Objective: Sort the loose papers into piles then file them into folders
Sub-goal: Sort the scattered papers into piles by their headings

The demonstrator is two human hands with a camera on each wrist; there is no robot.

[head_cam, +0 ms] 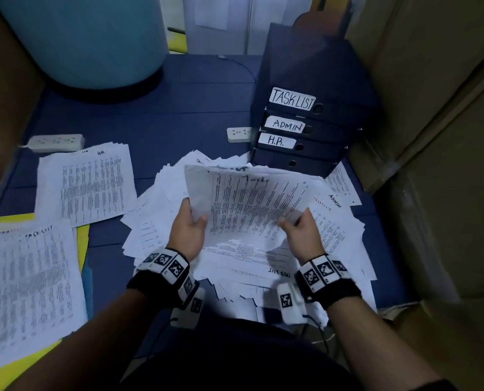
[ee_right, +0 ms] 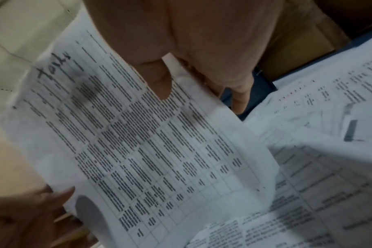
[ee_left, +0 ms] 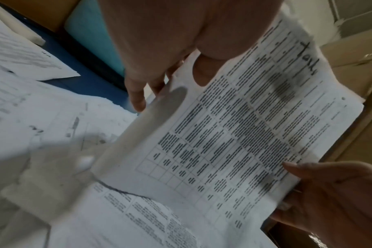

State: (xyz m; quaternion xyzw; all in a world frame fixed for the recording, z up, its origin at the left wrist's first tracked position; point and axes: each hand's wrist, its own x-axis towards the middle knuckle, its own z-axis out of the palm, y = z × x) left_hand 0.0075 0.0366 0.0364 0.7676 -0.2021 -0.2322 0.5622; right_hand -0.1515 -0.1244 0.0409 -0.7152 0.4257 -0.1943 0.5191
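Both hands hold up a printed sheet (head_cam: pixel 252 204) with a table of text and "Tasks" handwritten at its top. My left hand (head_cam: pixel 194 211) pinches its left edge, thumb on the front. On the other side my right hand (head_cam: pixel 294 218) pinches its right edge the same way. The wrist views show the sheet (ee_left: pixel 244 134) (ee_right: pixel 149 142) curling above a heap of loose papers (head_cam: pixel 156 221). An "HR" pile (head_cam: pixel 88 184) lies to the left. A "TASK LIST" pile (head_cam: pixel 23 286) rests on a yellow folder (head_cam: pixel 82 235). Dark box files (head_cam: pixel 305 131) labelled TASKLIST, ADMIN and H.R. are stacked behind the heap.
Everything lies on a blue mat (head_cam: pixel 178 108). Two white power strips (head_cam: pixel 54 142) (head_cam: pixel 238 134) sit on it. A blue barrel (head_cam: pixel 88 38) stands at the back left. Cardboard boxes (head_cam: pixel 432 136) wall off the right side.
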